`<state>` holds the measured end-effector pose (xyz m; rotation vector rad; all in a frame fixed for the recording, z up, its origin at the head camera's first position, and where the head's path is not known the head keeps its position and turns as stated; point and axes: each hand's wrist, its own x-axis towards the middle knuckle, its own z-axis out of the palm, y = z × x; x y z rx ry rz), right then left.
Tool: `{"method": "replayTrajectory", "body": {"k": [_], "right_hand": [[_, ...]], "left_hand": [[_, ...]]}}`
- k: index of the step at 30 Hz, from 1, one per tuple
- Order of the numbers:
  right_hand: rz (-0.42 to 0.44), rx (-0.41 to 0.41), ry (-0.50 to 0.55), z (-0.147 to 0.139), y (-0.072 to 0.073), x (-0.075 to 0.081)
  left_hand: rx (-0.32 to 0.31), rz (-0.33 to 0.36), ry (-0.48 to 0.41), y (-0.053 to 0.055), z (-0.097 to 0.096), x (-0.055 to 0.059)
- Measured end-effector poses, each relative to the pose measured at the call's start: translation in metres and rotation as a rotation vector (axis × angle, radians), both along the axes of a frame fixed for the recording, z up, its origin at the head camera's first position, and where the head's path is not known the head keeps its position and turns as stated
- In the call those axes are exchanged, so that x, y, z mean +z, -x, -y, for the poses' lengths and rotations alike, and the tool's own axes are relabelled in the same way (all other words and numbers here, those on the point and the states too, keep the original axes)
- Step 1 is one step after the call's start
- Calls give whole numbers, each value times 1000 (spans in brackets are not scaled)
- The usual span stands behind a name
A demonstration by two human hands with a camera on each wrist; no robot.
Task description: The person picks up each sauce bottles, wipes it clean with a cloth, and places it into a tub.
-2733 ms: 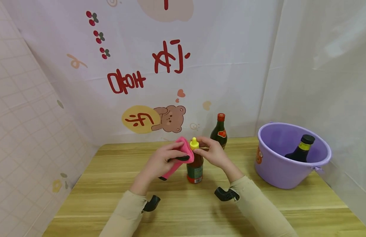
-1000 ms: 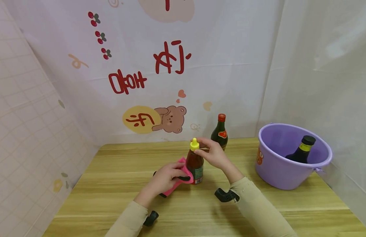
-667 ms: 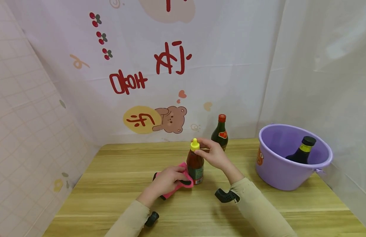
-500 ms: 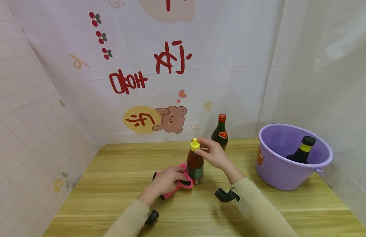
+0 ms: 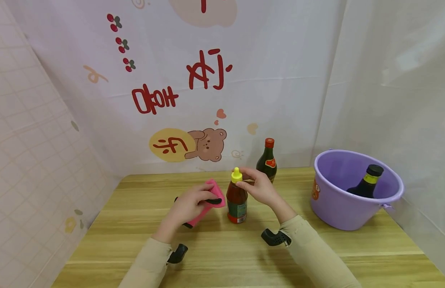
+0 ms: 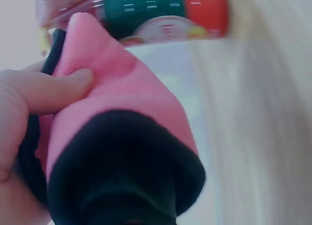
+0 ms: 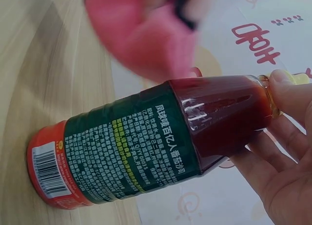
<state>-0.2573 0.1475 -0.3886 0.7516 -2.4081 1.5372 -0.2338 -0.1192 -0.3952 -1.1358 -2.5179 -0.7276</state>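
A ketchup bottle (image 5: 236, 196) with a yellow nozzle cap stands upright on the wooden table. My right hand (image 5: 259, 186) holds it by the neck, thumb and fingers just below the cap. In the right wrist view, the bottle's green label (image 7: 131, 142) faces the camera. To the bottle's left, my left hand (image 5: 186, 206) grips a folded pink cloth (image 5: 216, 191) with black trim. The cloth's front end is close beside the bottle, with a narrow gap in the head view. Seen from the left wrist, the thumb (image 6: 63, 91) presses on the pink cloth.
Behind the right hand stands a dark green bottle (image 5: 267, 162) with a red cap. A purple bucket (image 5: 341, 212) is at the right, with a black-capped dark bottle (image 5: 368, 180) leaning inside. A printed white curtain (image 5: 280, 100) hangs at the table's back edge.
The left hand and cloth were lower, against the bottle's base, half a second ago; they have moved up and left, away from it. The right hand and bottle stay put.
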Motion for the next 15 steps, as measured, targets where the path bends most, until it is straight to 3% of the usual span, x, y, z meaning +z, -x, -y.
{"method": "replayTrajectory", "body": {"k": [3,6,10,15], "right_hand": [[3,-3,0,0,0,0],[1,-7,1,1,0,0],[-10,-9,0,1,-1,1],[-20,-8,-8,0,-2,2]], "left_hand": [[-5,-44,-106,-2,-1,9],[-57,-102,-179,-3,-8,16],[-104,-160,-182,-4,-19,18],[-100,-169,-153,-4,-27,15]]}}
